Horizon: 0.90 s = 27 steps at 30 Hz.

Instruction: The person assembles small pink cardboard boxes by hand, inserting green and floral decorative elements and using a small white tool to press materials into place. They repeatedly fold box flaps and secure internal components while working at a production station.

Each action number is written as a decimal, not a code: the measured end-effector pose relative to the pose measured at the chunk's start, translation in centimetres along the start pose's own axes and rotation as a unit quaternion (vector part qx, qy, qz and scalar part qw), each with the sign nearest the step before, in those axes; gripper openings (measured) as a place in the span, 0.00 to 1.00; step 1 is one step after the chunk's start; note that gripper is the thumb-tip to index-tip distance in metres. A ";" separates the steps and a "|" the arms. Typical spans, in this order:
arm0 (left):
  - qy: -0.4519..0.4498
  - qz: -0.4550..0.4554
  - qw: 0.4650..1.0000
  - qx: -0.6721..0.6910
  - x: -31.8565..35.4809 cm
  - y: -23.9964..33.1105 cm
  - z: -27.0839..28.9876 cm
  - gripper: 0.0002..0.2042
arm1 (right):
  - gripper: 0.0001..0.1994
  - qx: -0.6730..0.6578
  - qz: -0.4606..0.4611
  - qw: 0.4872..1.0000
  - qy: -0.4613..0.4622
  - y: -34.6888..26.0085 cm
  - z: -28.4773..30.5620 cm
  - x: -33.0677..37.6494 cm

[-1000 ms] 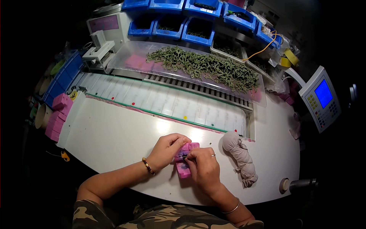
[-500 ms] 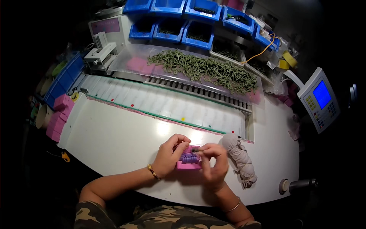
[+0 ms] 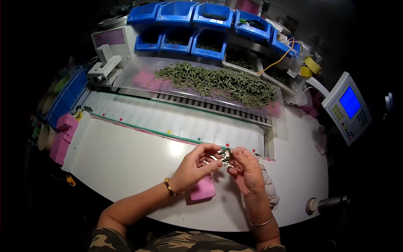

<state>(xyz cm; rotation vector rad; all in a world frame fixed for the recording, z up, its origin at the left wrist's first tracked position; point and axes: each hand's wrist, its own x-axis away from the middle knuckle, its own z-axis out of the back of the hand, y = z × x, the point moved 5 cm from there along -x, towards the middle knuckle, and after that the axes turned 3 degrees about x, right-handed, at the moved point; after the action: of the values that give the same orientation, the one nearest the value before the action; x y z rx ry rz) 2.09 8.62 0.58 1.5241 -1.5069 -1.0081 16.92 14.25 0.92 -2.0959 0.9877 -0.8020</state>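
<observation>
My left hand (image 3: pixel 196 167) and my right hand (image 3: pixel 249 171) meet above the front middle of the white table. Between their fingertips is a small dark green curled piece of dried plant (image 3: pixel 226 156), which both hands pinch. Its exact shape is partly covered by the fingers. Just below my left hand a pink block-like box (image 3: pixel 203 190) lies on the table, showing a smooth pink face. A pale grey cloth bundle (image 3: pixel 270 191) rests behind my right wrist, mostly covered by it.
A clear tray with a heap of curled green plant pieces (image 3: pixel 218 82) lies beyond a white-lined strip (image 3: pixel 176 126) with coloured dots. Blue bins (image 3: pixel 174 12) stand behind. A control panel (image 3: pixel 348 107) stands right; pink blocks (image 3: pixel 63 138) are stacked left.
My hands have risen off the pink box and come together around the green piece. The purple bits seen in the box earlier no longer show. The view has shifted slightly.
</observation>
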 end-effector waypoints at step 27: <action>-0.038 0.096 0.993 -0.059 -0.3 -0.7 1.0 0.06 | 0.07 0.692 0.486 0.533 0.022 -2.2 -4.4 3.4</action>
<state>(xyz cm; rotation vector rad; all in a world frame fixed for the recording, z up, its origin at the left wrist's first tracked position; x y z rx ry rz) 1.49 8.95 -0.48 1.2456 -1.5836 -1.0315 16.24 11.14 6.00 -0.0071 0.8081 -0.5827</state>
